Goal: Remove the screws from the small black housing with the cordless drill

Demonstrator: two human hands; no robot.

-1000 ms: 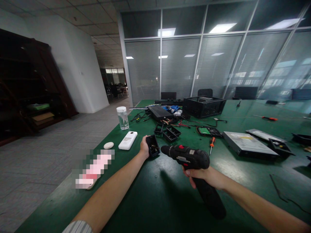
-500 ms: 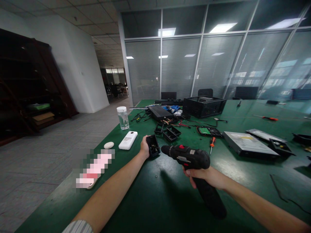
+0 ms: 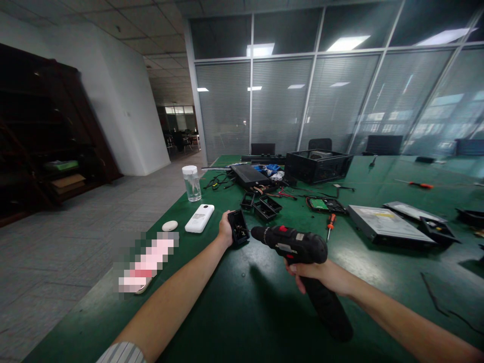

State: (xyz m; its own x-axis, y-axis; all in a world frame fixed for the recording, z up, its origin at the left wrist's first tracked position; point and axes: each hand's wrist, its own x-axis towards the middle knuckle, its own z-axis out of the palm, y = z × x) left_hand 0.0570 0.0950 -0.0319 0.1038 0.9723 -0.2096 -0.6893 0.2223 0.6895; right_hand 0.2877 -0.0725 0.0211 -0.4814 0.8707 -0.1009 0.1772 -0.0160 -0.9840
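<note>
My left hand [image 3: 225, 229] grips a small black open-topped plastic box [image 3: 239, 227], tilted on its edge on the green table [image 3: 242, 312] so its inside faces right. My right hand [image 3: 317, 275] is wrapped round the handle of a black cordless drill [image 3: 298, 247] with a red switch. The drill's nose points left and sits right at the box's open face. The fingers on the drill's grip are partly hidden behind the tool.
Beyond the box lie more black trays [image 3: 264, 206], a white remote-like device [image 3: 199, 218], a glass of water [image 3: 191, 183], a small screwdriver [image 3: 330, 222], a flat drive [image 3: 389, 227], a black case [image 3: 317, 165] and cables. The table's left edge drops to the floor.
</note>
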